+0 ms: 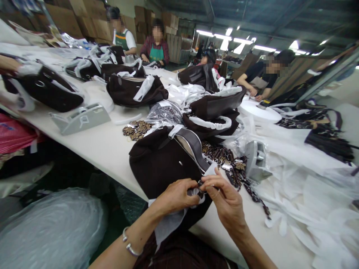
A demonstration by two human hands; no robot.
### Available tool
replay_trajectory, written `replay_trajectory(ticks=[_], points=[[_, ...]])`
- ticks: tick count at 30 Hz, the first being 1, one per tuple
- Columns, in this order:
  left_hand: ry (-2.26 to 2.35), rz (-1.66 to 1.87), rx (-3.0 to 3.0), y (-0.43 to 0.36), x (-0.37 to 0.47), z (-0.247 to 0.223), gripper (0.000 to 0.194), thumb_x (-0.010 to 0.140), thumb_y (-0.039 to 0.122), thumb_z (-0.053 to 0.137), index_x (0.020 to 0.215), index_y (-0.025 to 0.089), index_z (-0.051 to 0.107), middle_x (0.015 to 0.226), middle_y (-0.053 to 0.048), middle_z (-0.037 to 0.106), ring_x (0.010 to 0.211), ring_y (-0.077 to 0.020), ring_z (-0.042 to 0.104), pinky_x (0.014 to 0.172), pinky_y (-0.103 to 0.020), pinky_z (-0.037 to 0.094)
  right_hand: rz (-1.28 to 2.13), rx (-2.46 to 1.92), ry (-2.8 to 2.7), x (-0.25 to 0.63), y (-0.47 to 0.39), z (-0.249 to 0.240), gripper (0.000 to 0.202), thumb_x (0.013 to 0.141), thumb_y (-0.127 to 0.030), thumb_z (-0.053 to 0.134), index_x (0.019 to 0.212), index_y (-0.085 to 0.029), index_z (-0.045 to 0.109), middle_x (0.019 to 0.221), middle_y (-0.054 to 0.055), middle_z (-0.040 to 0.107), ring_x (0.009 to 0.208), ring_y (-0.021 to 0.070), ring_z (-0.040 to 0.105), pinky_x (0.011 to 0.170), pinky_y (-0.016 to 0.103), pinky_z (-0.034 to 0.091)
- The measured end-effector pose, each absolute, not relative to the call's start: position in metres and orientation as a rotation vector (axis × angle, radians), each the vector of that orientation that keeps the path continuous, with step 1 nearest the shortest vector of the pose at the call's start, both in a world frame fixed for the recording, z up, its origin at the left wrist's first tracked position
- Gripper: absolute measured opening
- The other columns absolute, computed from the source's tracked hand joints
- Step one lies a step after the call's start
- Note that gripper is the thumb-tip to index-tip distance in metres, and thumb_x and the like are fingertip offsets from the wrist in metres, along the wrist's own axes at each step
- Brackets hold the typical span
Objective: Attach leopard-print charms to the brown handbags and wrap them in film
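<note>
A dark brown handbag (159,160) with an open silver zipper lies on the table edge right in front of me. At its right end my left hand (179,194) pinches a small metal fitting (201,185) with white wrapping about it. My right hand (224,194) has thumb and fingers closed on the same fitting from the other side. A white tissue piece (169,226) hangs below my left hand. Dark beaded chains with patterned tags (224,158) lie just beyond my right hand.
More wrapped brown bags (134,89) stand across the white table (98,149). Grey tape dispensers (84,119) sit left and right (255,160). White strips (308,209) cover the right side. Several people work around the table; another person's hand holds a bag (50,89) at left.
</note>
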State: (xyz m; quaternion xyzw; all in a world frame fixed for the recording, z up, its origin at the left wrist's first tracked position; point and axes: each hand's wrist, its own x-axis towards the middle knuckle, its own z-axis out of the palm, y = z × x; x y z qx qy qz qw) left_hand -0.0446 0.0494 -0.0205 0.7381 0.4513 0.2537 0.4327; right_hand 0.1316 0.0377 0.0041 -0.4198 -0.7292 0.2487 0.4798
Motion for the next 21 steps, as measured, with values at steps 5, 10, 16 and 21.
replay_trajectory(ticks=[5, 10, 16, 21], points=[[1.099, 0.644, 1.718, 0.047, -0.044, -0.026, 0.011, 0.077, 0.028, 0.061, 0.081, 0.018, 0.057, 0.072, 0.004, 0.056, 0.064, -0.0117, 0.050, 0.057, -0.021, 0.033, 0.572, -1.142, -2.005, 0.125, 0.030, 0.012, 0.008, 0.087, -0.028, 0.064, 0.081, -0.025, 0.068, 0.077, -0.002, 0.070, 0.074, 0.0166, 0.065, 0.114, 0.058, 0.027], [1.097, 0.796, 1.507, 0.046, -0.045, -0.029, 0.011, 0.074, 0.022, 0.063, 0.080, 0.017, 0.055, 0.072, 0.003, 0.053, 0.066, -0.0107, 0.047, 0.058, -0.019, 0.034, 0.444, -1.220, -2.133, 0.128, 0.029, 0.018, 0.011, 0.086, -0.031, 0.068, 0.075, -0.026, 0.069, 0.070, -0.003, 0.067, 0.069, 0.0166, 0.062, 0.110, 0.055, 0.030], [1.088, 0.904, 1.364, 0.045, -0.042, -0.027, 0.011, 0.068, 0.013, 0.059, 0.078, 0.017, 0.054, 0.068, 0.005, 0.049, 0.061, -0.0090, 0.042, 0.055, -0.019, 0.033, 0.361, -1.287, -2.175, 0.132, 0.024, 0.020, 0.013, 0.089, -0.025, 0.062, 0.076, -0.024, 0.063, 0.074, -0.002, 0.065, 0.075, 0.0181, 0.061, 0.108, 0.050, 0.031], [1.120, 0.957, 1.342, 0.044, -0.039, -0.030, 0.013, 0.066, 0.012, 0.057, 0.076, 0.017, 0.053, 0.067, 0.005, 0.049, 0.061, -0.0092, 0.042, 0.056, -0.019, 0.034, 0.199, -1.348, -2.209, 0.125, 0.025, 0.019, 0.017, 0.086, -0.022, 0.060, 0.069, -0.023, 0.059, 0.065, -0.002, 0.058, 0.069, 0.0176, 0.056, 0.104, 0.049, 0.034]])
